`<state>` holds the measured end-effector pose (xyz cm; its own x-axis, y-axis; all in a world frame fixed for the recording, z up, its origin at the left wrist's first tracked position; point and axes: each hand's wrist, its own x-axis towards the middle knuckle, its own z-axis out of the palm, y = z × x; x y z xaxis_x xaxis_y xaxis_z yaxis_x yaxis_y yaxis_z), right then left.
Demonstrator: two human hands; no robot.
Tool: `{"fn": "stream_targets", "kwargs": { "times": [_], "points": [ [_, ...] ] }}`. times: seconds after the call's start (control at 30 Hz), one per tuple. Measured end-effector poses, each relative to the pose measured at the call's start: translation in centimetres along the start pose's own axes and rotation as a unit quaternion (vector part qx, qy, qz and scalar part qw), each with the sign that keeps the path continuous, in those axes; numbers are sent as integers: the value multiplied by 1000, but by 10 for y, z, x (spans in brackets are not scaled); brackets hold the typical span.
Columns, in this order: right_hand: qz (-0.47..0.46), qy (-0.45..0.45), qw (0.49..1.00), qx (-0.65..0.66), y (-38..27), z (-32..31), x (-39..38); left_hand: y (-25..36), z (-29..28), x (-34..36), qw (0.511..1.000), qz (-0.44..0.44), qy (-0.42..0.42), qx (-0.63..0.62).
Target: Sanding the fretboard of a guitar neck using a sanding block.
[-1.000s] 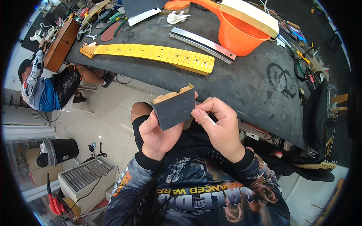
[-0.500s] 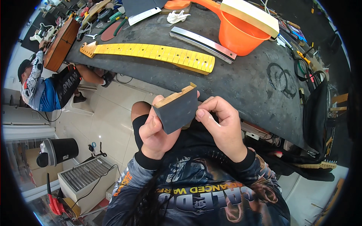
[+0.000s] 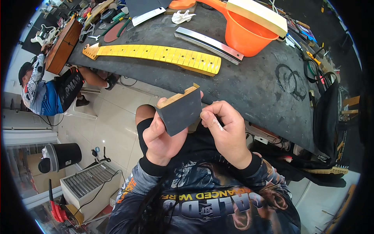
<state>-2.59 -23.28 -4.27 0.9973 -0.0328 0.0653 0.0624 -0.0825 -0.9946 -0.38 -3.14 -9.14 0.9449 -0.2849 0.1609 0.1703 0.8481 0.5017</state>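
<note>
Sanding block (image 3: 180,112), a wooden piece faced with dark grey abrasive sheet, is sitting upright in front of the person's chest, just short of the near edge of the table (image 3: 249,89). The left hand (image 3: 163,134) is gripping the block from below and behind, thumb lying along its left edge and fingers (image 3: 196,95) showing past the top right corner. The right hand (image 3: 226,130) is pressing against the block's right edge, its fingers (image 3: 208,115) curled and pinching at the sheet there. The pale wooden top edge of the block is tilting up toward the right. Beyond the block, on the table, a yellow guitar neck (image 3: 156,54) is lying lengthwise, well apart from it, with a bare stretch of dark table surface between the two. Farther right of the neck a metal bar (image 3: 206,43) is lying at a slant, and an orange funnel (image 3: 243,33) is standing just past it under a cream block (image 3: 257,16). Left of the sanding block the tiled floor (image 3: 113,124) is lying open, and another person (image 3: 46,91) is crouching by the far left end of the table.
</note>
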Motion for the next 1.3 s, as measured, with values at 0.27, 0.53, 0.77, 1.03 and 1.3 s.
{"fn": "stream_targets", "kwargs": {
  "times": [0.27,0.53,0.77,1.03,1.3],
  "points": [
    [25,-36,999,22,-11,-12,6,4,3,3,1000,9,-16,24],
    [-23,-62,996,-60,-8,-17,13,9,3,0,999,0,0,36],
    [-125,-63,975,-175,-11,-39,58,29,2,3,978,27,-50,201],
    [-331,-38,813,-478,24,-53,137,98,4,46,751,157,47,640],
    [-252,-183,832,-458,-4,-63,95,109,-4,83,421,224,105,872]
  ]
}}
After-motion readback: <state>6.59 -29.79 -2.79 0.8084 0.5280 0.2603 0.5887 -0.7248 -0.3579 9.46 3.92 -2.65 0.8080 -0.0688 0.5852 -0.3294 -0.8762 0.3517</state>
